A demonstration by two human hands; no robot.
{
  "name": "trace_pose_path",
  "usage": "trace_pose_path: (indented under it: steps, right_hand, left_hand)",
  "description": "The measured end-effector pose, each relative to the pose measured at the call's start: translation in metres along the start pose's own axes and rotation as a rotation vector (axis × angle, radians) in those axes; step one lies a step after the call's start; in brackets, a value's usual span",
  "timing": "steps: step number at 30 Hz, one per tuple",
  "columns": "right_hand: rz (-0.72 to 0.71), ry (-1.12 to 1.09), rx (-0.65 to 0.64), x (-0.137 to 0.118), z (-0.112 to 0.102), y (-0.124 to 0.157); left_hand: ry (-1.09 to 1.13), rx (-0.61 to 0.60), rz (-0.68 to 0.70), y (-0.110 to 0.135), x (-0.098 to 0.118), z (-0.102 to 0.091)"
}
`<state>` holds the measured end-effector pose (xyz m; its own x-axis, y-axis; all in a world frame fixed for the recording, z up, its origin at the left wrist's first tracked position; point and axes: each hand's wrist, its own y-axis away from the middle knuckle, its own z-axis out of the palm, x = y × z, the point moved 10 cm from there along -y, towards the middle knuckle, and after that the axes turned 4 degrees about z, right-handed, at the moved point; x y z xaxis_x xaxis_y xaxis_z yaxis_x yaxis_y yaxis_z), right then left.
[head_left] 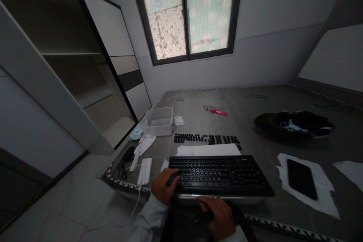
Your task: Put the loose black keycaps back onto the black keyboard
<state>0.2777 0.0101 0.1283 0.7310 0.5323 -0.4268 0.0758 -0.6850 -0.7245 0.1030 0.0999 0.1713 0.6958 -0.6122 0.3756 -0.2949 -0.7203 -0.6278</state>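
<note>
A black keyboard [218, 176] lies in front of me, with small round mounts showing where keycaps are off. My left hand [164, 186] grips the keyboard's left end, thumb and fingers curled over its edge. Just below the front edge, my right hand [217, 213] is closed, its fingers bent inward. Something dark seems to be in or under those fingers, too dim to make out. Behind the keyboard lies a white paper sheet [210, 150]. Beyond the paper, loose black keycaps [195, 138] are laid out in rows on the table.
A clear plastic box [160, 121] stands at the left, near a black mouse [129, 154] and a white power strip [145, 171]. A red-handled item [215, 110] lies farther back. On the right are a black cap [295, 123] and a phone [302, 178] on paper.
</note>
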Motion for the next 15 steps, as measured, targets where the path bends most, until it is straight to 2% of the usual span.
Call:
trace_pose_path:
  steps: [4, 6, 9, 11, 15]
  right_hand:
    - [0.012, 0.006, -0.005, 0.005, 0.000, 0.001]
    - [-0.001, 0.008, 0.012, 0.006, -0.001, 0.001]
    - [-0.037, 0.013, 0.010, 0.009, 0.000, 0.004]
    - [-0.056, 0.008, -0.001, 0.011, 0.003, 0.008]
    - [0.011, -0.020, 0.066, 0.026, 0.008, 0.018]
  left_hand:
    - [-0.097, -0.024, -0.119, -0.064, -0.054, 0.011]
    - [-0.155, -0.079, -0.138, -0.098, -0.083, 0.031]
    - [-0.280, -0.328, -0.129, -0.137, -0.121, 0.086]
    - [-0.292, -0.411, -0.111, -0.153, -0.139, 0.117]
    - [-0.294, -0.566, -0.072, -0.163, -0.161, 0.178]
